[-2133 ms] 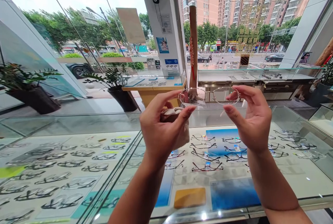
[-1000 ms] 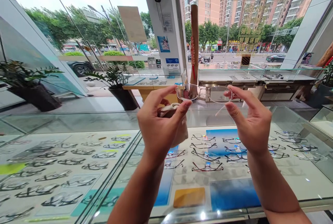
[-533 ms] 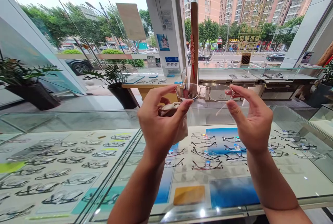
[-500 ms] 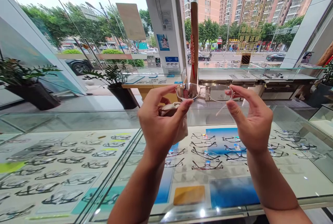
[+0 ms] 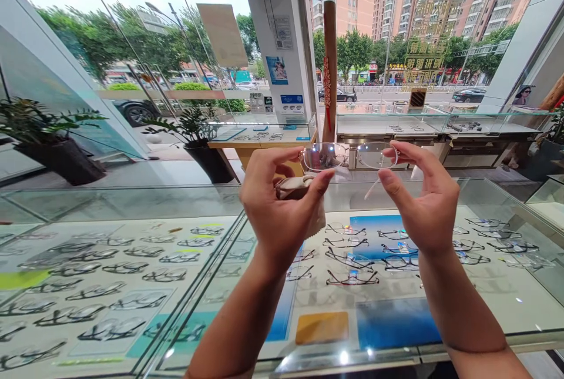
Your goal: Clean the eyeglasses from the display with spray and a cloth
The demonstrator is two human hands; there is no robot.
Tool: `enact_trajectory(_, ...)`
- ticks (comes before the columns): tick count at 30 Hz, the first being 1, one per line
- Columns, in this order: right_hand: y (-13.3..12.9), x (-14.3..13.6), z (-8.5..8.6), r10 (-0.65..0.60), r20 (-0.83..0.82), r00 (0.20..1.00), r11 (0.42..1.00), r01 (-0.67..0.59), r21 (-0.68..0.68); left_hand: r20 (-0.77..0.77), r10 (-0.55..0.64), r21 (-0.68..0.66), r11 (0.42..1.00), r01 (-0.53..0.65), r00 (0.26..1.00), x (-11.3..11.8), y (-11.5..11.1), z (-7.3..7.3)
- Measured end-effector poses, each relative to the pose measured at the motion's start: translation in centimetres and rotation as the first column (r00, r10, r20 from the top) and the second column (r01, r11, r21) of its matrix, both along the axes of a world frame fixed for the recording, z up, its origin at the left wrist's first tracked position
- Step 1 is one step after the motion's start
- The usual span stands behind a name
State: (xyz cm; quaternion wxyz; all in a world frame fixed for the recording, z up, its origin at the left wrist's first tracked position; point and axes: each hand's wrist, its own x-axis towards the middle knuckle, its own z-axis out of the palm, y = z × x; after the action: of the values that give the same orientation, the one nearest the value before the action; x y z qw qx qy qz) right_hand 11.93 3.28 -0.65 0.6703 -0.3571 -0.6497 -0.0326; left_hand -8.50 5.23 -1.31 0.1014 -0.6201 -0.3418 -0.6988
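A pair of thin-rimmed eyeglasses [image 5: 376, 156] is held up above the glass counter, between my two hands. My left hand [image 5: 282, 203] is closed on the left end of the frame, thumb below and index finger above. The same hand also keeps a pale, crumpled cloth [image 5: 316, 220] in its palm, part of it hanging down. My right hand [image 5: 425, 200] pinches the right end of the frame with thumb and index finger. A thin pale temple arm of the glasses slants down near my right thumb.
Below lies the glass display counter [image 5: 211, 194] with several rows of eyeglasses [image 5: 123, 267], blue sheets [image 5: 396, 323] and an orange-brown card [image 5: 321, 328]. Farther off stand potted plants [image 5: 207, 158], a wooden post [image 5: 329, 67], more showcases [image 5: 383, 132] and large windows onto a street.
My left hand and its end of the glasses have shifted slightly right, and the lenses have turned a little, showing bright reflections. The right hand has barely moved; both grips remain closed.
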Motion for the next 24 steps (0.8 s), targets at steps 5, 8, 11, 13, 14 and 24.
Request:
enact_trajectory(5, 0.38, 0.03, 0.01, 0.017, -0.001, 1.0, 1.0, -0.017, -0.016, -0.014, 0.042, 0.059, 0.997, -0.041, 0.999, 0.37, 0.07, -0.05)
enact_trajectory(8, 0.64, 0.07, -0.09, 0.018, -0.005, 1.0, 0.999, -0.018, -0.033, -0.031, 0.065, 0.104, 0.993, -0.061, 0.997, 0.52, 0.06, 0.09)
enact_trajectory(11, 0.86, 0.07, -0.19, 0.028, -0.013, 1.0, 0.998, -0.029, -0.051, -0.042, 0.074, 0.141, 0.988, -0.067, 0.996, 0.67, -0.06, 0.22)
enact_trajectory(13, 0.96, 0.05, -0.23, 0.037, -0.019, 0.999, 0.998, -0.038, -0.053, -0.045, 0.066, 0.148, 0.987, -0.059, 0.997, 0.78, -0.18, 0.26)
enact_trajectory(14, 1.01, 0.04, -0.24, 0.04, -0.021, 0.999, 0.998, -0.041, -0.05, -0.042, 0.061, 0.143, 0.988, -0.054, 0.997, 0.82, -0.25, 0.28)
enact_trajectory(24, 0.52, -0.03, -0.24, -0.072, 0.004, 0.997, 0.996, 0.072, 0.059, -0.055, -0.024, -0.072, 0.997, 0.02, 0.998, 0.13, 0.16, 0.5)
